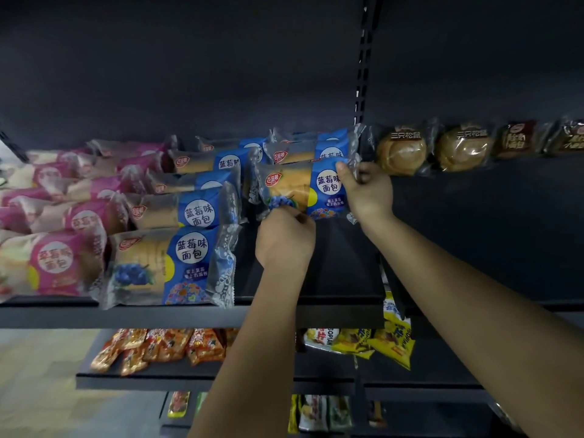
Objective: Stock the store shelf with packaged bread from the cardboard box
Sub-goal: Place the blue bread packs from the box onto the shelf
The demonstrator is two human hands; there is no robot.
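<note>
- blueberry bread packet [303, 188]: it lay with its long axis running left to right, parallel to the front edge of the shelf [341, 273]. it sat in the right-hand blue column, just in front of the stacked blue packets [319, 147] at the back.
- left grip [284, 241]: the fingers were curled and pinching the packet's near long edge, toward its left end. the packet lay directly beyond this grip, away from me.
- right grip [368, 191]: it was clamped on the crimped right end seal with the thumb on top, so the packet's body lay to its left.
- since both grips were on the packet, neither arm was nearer; they bracketed it at one end and one long edge.
- i judged that the coming move turned on the bare shelf lying on my side of the packet, beside the neighbouring blue column [189, 213] to its left.
- i could not tell whether the packet's underside rested on the shelf or was held just off it.
- the cardboard box was out of view.
</note>
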